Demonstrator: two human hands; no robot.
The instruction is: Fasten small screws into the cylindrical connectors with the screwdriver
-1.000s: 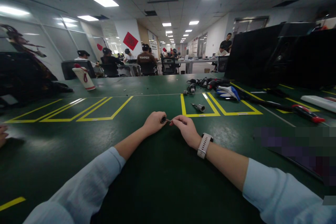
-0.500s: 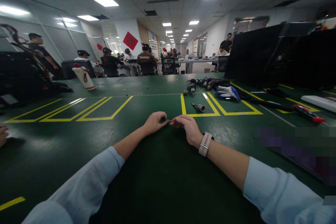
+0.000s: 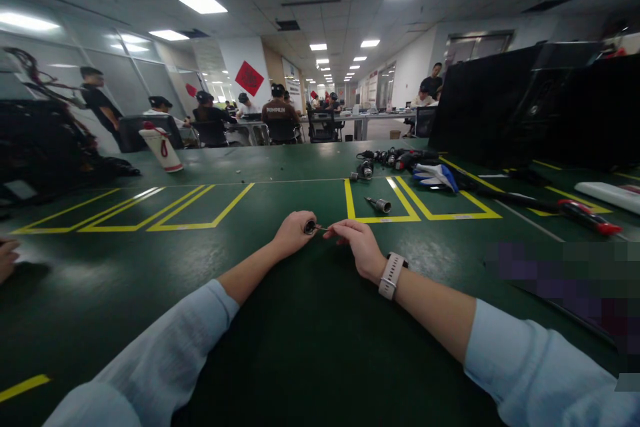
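Note:
My left hand rests on the green table, fingers curled around a small dark round metal part whose open end faces right. My right hand, with a white watch on the wrist, pinches a thin metal pin whose tip points into that part. The two hands sit close together, joined only by the pin. A short metal socket-like piece lies beyond them inside a yellow-taped square.
More dark metal parts, a blue-white glove and a red-handled tool lie at the back right. A white cup stands back left. Black monitors line the right. Another person's hand shows at the left edge. People sit behind.
My hands stay almost still; the right hand shifted slightly at the pin. A person in the left background has walked to the right.

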